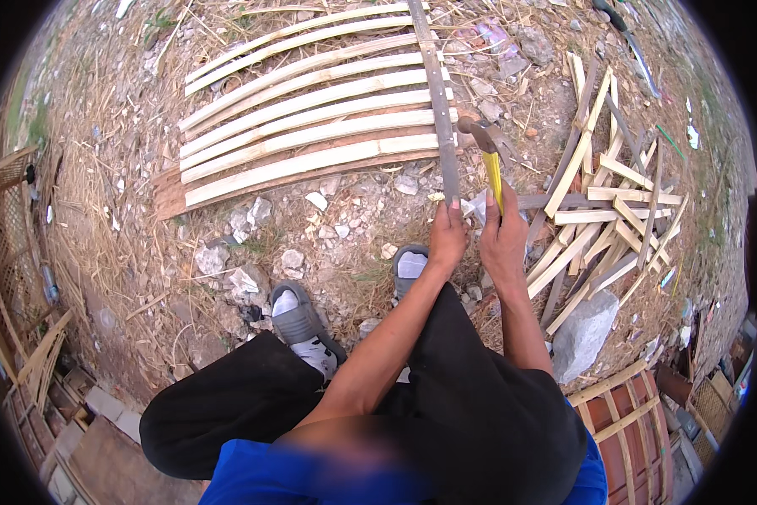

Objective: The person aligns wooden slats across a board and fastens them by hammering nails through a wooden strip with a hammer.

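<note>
Both hands are closed, just beside each other; pale slats (311, 137) lie in a row ahead; across their right ends runs the dark strip (436, 93) my left hand (449, 239) clasps; my right hand (504, 244) grips a yellow-handled hammer (491, 165).

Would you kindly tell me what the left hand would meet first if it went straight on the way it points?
Following the dark strip in its grip, the left hand would probably first meet the right end of the nearest pale slat, though depth is hard to judge.
</note>
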The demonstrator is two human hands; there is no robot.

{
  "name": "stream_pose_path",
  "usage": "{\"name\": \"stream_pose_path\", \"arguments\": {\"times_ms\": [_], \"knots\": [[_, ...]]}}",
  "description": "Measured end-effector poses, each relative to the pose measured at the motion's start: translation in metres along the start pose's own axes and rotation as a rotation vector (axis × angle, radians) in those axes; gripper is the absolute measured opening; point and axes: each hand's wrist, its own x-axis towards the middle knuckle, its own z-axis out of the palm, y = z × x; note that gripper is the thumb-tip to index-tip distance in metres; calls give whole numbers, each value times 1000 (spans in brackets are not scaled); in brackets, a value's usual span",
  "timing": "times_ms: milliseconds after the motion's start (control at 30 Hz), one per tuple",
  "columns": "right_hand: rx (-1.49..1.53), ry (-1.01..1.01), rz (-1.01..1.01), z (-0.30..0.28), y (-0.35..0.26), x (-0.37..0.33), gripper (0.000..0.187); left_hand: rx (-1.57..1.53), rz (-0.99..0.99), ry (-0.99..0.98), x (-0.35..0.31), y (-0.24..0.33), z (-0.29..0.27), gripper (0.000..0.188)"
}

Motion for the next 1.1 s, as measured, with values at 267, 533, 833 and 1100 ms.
{"name": "stream_pose_path", "arguments": {"times_ms": [267, 533, 833, 1100], "knots": [[-57, -5, -4, 10, 13, -11, 33, 37, 6, -1, -11, 3, 0, 30], [-31, 17, -29, 17, 11, -12, 32, 64, 25, 7, -7, -1, -8, 28], [-73, -54, 63, 4, 11, -5, 33, 30, 20, 6, -6, -10, 2, 32], [650, 547, -393, -36, -50, 3, 40, -55, -22, 7, 10, -18, -14, 33]]}}
